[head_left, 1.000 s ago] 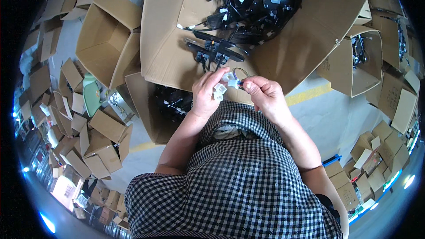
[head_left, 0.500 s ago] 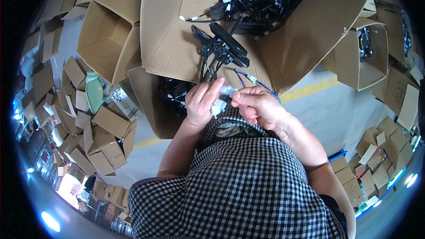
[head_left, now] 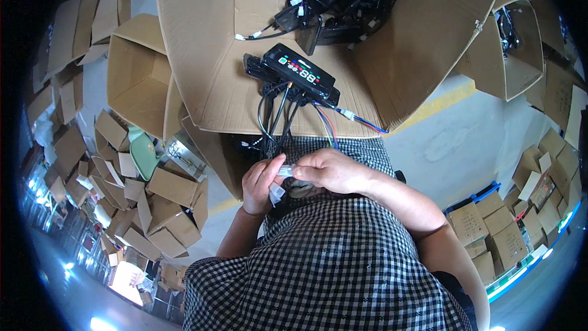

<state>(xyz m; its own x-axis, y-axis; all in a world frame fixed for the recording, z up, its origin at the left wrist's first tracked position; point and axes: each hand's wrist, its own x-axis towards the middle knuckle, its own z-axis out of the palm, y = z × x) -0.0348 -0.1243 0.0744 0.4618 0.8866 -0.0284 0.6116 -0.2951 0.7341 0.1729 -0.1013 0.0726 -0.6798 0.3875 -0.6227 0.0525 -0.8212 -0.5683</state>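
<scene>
My left hand (head_left: 260, 184) is closed around translucent white plastic connectors. One white connector (head_left: 285, 171) bridges the gap between its fingertips and my right hand (head_left: 334, 170), which pinches the other end. A second white connector (head_left: 276, 194) pokes out below my left fingers. Black cables (head_left: 269, 129) hang toward my hands from a small stack of black display panels (head_left: 300, 72), which lie tilted on the cardboard beyond. The top panel faces up and shows coloured symbols. Where the cables end near my hands is hidden.
A big open carton (head_left: 202, 86) in front holds a pile of black devices with leads (head_left: 343, 0). Left of it are another carton (head_left: 138, 86) and a green plastic seat (head_left: 144, 154). More boxes (head_left: 499, 233) stand at the right. A checked apron (head_left: 331, 257) covers my lap.
My hands have drawn closer together and sit lower in the picture. The display panels have turned, so the top one's face now shows. The whole view has shifted slightly.
</scene>
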